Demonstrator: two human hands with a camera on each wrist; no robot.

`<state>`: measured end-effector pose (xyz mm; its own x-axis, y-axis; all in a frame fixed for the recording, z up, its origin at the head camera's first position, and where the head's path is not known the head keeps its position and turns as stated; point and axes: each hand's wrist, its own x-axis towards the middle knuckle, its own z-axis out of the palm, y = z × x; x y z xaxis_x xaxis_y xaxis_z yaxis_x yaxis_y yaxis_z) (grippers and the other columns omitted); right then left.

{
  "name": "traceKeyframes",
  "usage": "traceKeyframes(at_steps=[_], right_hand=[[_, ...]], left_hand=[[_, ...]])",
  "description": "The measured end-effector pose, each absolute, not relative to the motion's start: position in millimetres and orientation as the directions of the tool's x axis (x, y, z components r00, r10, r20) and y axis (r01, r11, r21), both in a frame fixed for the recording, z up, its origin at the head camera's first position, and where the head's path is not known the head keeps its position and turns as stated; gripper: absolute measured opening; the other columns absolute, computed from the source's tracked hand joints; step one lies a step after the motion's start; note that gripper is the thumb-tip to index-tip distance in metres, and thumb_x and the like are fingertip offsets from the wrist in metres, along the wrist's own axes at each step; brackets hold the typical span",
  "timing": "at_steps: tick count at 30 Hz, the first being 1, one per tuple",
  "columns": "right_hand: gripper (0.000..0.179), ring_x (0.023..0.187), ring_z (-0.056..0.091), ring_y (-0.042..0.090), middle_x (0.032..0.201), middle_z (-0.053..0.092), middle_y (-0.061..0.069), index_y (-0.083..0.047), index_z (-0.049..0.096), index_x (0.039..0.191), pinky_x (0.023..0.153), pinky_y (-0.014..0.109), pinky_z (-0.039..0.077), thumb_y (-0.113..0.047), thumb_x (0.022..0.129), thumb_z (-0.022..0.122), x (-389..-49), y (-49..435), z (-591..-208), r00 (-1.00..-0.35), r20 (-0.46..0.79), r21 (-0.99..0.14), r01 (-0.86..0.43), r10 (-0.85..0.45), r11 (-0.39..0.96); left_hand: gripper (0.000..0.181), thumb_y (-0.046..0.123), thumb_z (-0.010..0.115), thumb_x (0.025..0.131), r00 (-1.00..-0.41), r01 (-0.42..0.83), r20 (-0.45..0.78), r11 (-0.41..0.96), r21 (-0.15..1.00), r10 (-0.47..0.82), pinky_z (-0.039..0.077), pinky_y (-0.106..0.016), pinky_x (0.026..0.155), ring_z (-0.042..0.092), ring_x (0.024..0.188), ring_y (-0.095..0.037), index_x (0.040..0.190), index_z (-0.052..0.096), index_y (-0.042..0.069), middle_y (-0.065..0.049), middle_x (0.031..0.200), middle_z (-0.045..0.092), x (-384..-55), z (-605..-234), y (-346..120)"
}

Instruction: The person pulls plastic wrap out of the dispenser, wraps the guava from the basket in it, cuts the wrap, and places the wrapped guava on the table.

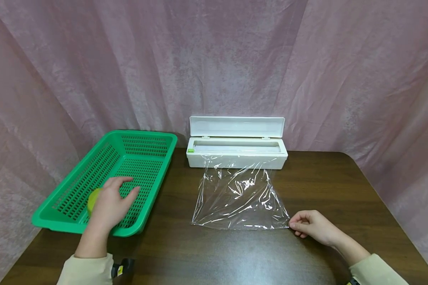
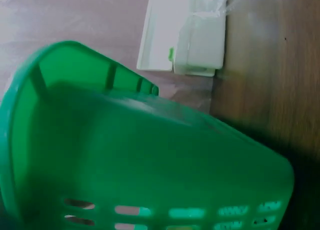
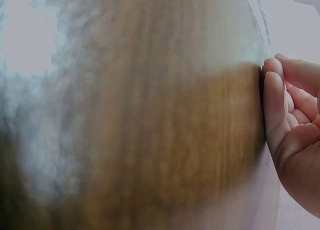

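Observation:
My right hand (image 1: 312,225) pinches the near right corner of a sheet of clear cling film (image 1: 235,202) between thumb and fingers. The film lies over the table, drawn from a white dispenser box (image 1: 237,158) with its lid raised. In the right wrist view the same hand (image 3: 295,110) is low against the tabletop. My left hand (image 1: 112,204) is over the green basket (image 1: 169,158), thumb and index finger spread apart. Beside it, partly hidden by the hand, is a yellow-green thing (image 1: 92,201) whose kind I cannot tell. In the left wrist view the basket wall (image 2: 150,155) hides that hand.
A dark wooden table (image 1: 217,257) bears everything. At the box's left end is a small green piece (image 1: 190,150). Behind the table hangs a pink curtain (image 1: 235,59). The basket's raised rim (image 1: 35,217) surrounds the left hand's area.

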<state>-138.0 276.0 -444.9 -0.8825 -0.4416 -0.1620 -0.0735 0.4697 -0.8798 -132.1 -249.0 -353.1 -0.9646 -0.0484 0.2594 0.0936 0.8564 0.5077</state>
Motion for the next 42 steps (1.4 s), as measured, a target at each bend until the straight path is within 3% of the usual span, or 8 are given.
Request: traceKeyframes(at_steps=[6,13,22,27,35,42], right_hand=[[0.024,0.068,0.061,0.004,0.078,0.064,0.004,0.009,0.063,0.094,0.061,0.026,0.054,-0.015,0.091,0.061,-138,275,-444,-0.884,-0.177,-0.882,-0.053,-0.433,0.469],[0.024,0.069,0.061,0.004,0.079,0.064,0.006,0.008,0.063,0.095,0.061,0.026,0.054,-0.016,0.091,0.061,-138,277,-445,-0.884,-0.177,-0.878,-0.056,-0.432,0.475],[0.024,0.069,0.060,0.004,0.080,0.064,0.005,0.008,0.062,0.095,0.062,0.025,0.054,-0.015,0.091,0.061,-138,278,-446,-0.884,-0.172,-0.879,-0.062,-0.434,0.473],[0.023,0.069,0.060,0.004,0.079,0.064,0.003,0.008,0.062,0.094,0.061,0.025,0.054,-0.015,0.092,0.061,-138,277,-447,-0.884,-0.165,-0.880,-0.068,-0.438,0.469],[0.023,0.069,0.060,0.004,0.079,0.063,0.006,0.007,0.063,0.094,0.061,0.025,0.054,-0.015,0.091,0.061,-139,276,-445,-0.884,-0.174,-0.876,-0.062,-0.434,0.478],[0.023,0.068,0.060,0.004,0.078,0.063,0.005,0.008,0.063,0.094,0.061,0.025,0.054,-0.016,0.092,0.061,-138,276,-444,-0.883,-0.175,-0.879,-0.059,-0.436,0.473]], left_hand=[[0.046,0.028,0.059,0.092,-0.949,0.025,0.290,0.892,0.451,-0.120,0.042,-0.058,0.076,0.047,0.105,-0.047,0.126,0.053,-0.003,-0.031,0.128,0.046,-133,-355,-258],[0.060,0.040,0.057,0.091,-0.948,-0.126,0.219,0.903,0.410,-0.232,0.034,-0.066,0.088,0.038,0.116,-0.055,0.132,0.047,-0.004,-0.034,0.131,0.043,-133,-355,-267],[0.084,0.054,0.054,0.088,-0.935,-0.320,0.031,0.877,0.360,-0.354,0.039,-0.066,0.076,0.037,0.107,-0.059,0.141,0.030,-0.008,-0.041,0.130,0.035,-136,-357,-279],[0.091,0.054,0.054,0.088,-0.920,-0.388,-0.078,0.862,0.327,-0.384,0.044,-0.063,0.066,0.041,0.102,-0.062,0.139,0.023,-0.014,-0.044,0.120,0.039,-136,-355,-282],[0.081,0.042,0.058,0.089,-0.931,-0.365,-0.124,0.874,0.321,-0.343,0.045,-0.056,0.056,0.045,0.093,-0.061,0.135,0.025,-0.017,-0.043,0.109,0.041,-136,-355,-289],[0.073,0.026,0.060,0.089,-0.978,-0.200,-0.122,0.916,0.347,-0.168,0.043,-0.060,0.076,0.042,0.106,-0.056,0.140,0.025,-0.013,-0.041,0.127,0.034,-138,-357,-296]])
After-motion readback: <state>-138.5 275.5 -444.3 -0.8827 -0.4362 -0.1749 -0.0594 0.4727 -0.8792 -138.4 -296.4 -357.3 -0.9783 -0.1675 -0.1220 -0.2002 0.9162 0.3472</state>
